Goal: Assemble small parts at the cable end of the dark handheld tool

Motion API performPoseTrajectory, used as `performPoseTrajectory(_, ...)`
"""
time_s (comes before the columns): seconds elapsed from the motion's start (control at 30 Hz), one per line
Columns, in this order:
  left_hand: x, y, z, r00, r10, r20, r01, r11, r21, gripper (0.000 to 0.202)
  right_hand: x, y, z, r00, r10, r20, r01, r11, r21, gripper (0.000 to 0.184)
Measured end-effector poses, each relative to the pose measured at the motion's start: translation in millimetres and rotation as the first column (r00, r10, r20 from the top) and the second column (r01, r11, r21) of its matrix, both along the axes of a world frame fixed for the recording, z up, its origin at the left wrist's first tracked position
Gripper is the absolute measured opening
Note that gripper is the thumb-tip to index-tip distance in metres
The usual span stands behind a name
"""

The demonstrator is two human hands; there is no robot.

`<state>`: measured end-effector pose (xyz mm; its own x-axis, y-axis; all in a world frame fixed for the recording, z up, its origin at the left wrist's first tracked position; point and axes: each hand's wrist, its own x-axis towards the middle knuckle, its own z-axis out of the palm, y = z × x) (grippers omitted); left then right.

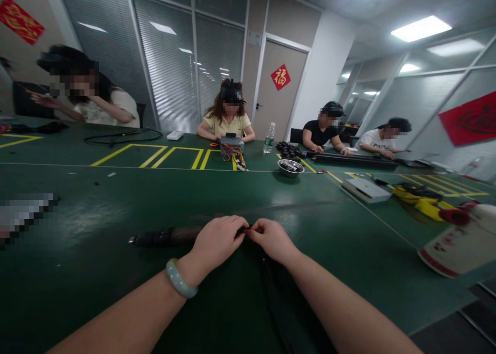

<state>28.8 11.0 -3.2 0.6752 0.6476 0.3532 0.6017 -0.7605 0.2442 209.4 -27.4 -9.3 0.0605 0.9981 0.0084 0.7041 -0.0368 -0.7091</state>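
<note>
My left hand and my right hand meet at the middle of the green table, fingers curled and pinched together. Between the fingertips is a small dark thing that I cannot make out. A long dark rod-like object lies on the table and runs left from under my left hand. Dark cable or strap trails toward me below my right hand. A pale green bangle sits on my left wrist.
A metal bowl, a water bottle, a grey box with coloured wires, a white flat device and a yellow tool lie farther off. A white and red bottle lies at right. Several people sit around the table.
</note>
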Motion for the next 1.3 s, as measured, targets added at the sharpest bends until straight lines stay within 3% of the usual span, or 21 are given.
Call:
performPoseTrajectory(0.37, 0.7, -0.7, 4.6, 1.000, -0.028, -0.014, 0.028, 1.000, -0.004, 0.012, 8.4, 4.9, -10.4, 0.999, 0.048, -0.012, -0.048, 0.999, 0.020, 0.022)
performPoseTrajectory(1.1, -0.2, -2.7, 6.9, 1.000, -0.018, -0.018, 0.018, 1.000, -0.003, 0.005, 3.3, 5.9, -7.1, 0.999, 0.051, -0.002, -0.051, 0.999, -0.009, 0.026)
performPoseTrajectory(1.17, -0.2, -3.4, 7.5, 1.000, -0.017, -0.024, 0.017, 1.000, 0.002, 0.006, 1.4, 5.1, -6.2, 0.998, 0.047, 0.041, -0.048, 0.998, 0.029, 0.023)
performPoseTrajectory(1.3, 0.3, -5.5, 9.5, 0.999, 0.002, -0.048, -0.002, 1.000, 0.014, 0.018, -0.9, 4.4, -5.9, 0.989, 0.004, 0.147, -0.037, 0.974, 0.224, 0.014)
